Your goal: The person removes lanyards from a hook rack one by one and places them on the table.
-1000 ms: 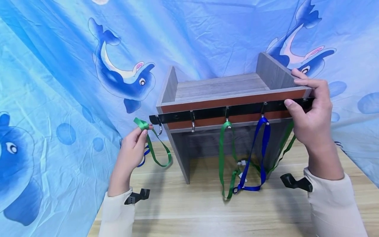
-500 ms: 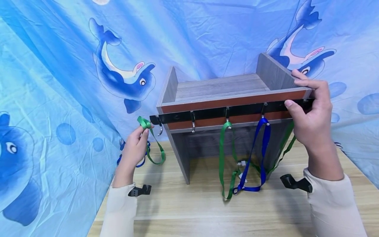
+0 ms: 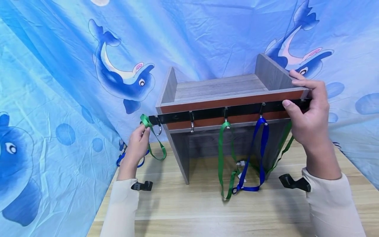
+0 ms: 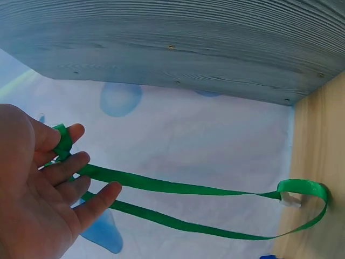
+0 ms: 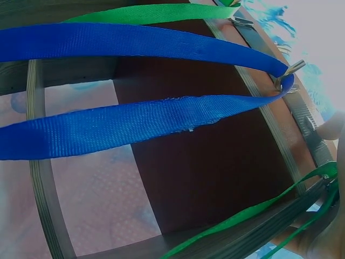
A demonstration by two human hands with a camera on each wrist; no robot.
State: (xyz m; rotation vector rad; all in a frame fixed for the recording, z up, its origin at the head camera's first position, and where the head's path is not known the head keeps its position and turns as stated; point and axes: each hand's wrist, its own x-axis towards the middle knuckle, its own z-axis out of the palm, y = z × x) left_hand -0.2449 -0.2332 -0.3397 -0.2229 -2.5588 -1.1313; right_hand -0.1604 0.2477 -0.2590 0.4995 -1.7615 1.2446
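Note:
In the head view my left hand (image 3: pixel 137 144) is by the left end of a black hook rail (image 3: pixel 208 112), pinching a green lanyard (image 3: pixel 145 120) between thumb and forefinger. The lanyard's loop hangs down, as the left wrist view shows, while the other fingers are half bent. My right hand (image 3: pixel 314 118) grips the front right corner of a grey wooden shelf (image 3: pixel 219 88), its thumb on the rail. A green lanyard (image 3: pixel 221 154) hangs from the middle hook and a blue lanyard (image 3: pixel 263 144) from the one right of it. Another green lanyard (image 3: pixel 285 153) hangs below my right hand.
The leftmost hook (image 3: pixel 160 129) and second hook (image 3: pixel 192 126) are bare. A blue strap (image 3: pixel 119 160) lies on the wooden table (image 3: pixel 207 210) behind my left wrist. A dolphin-print cloth (image 3: pixel 204 39) surrounds the table at the back and sides.
My left hand has moved right and slightly up with the green lanyard, bringing its top to the rail's left end. The right hand keeps its grip on the shelf corner.

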